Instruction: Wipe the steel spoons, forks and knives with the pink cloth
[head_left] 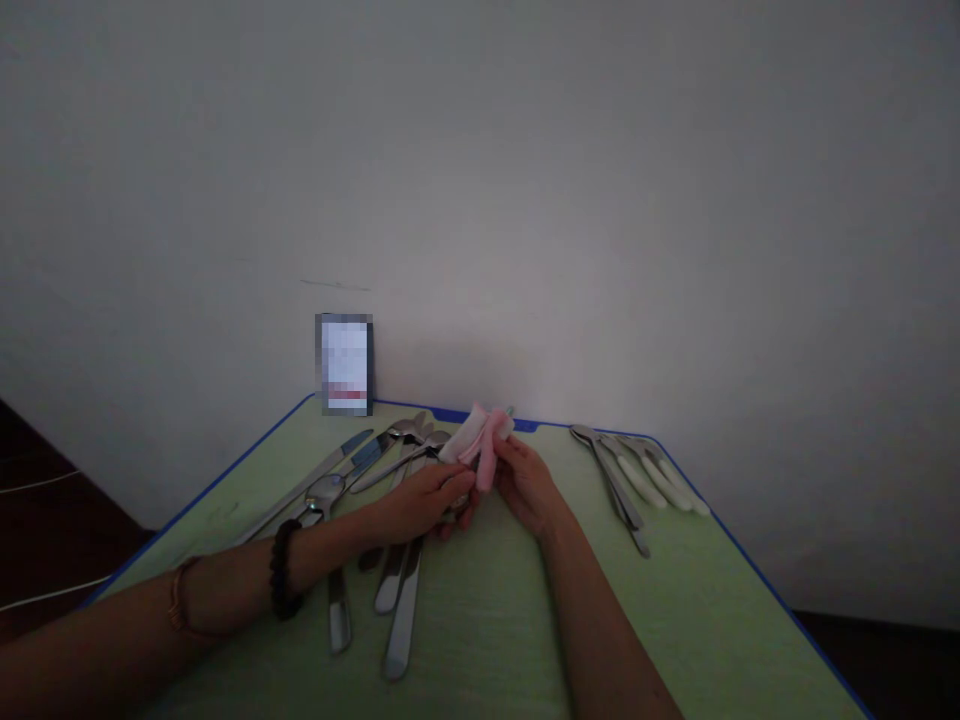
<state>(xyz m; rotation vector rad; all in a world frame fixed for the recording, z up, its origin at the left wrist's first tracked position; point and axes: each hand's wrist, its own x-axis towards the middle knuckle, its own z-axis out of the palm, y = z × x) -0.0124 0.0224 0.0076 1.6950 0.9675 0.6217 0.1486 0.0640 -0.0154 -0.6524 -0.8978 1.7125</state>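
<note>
Over the middle of the table, my two hands meet around a bunched pink and white cloth [487, 455]. My right hand [527, 485] is closed on the cloth's right side, fingers pinching its folds. Closed just below the cloth's left side is my left hand [427, 505]; a small shiny part shows at its fingertips, too hidden to name. A pale greenish tip pokes out above the cloth. Beneath and beside my left forearm lie loose spoons [327, 490] and table knives [349, 450], with several metal handles [403, 620] pointing toward me.
At the right lie metal spoons [611, 480] and several white-handled utensils [645, 480]. A phone-like device [345, 365] with a lit, blurred screen leans on the wall at the back left. The pale green table [480, 640] has a blue edge and stands against the wall.
</note>
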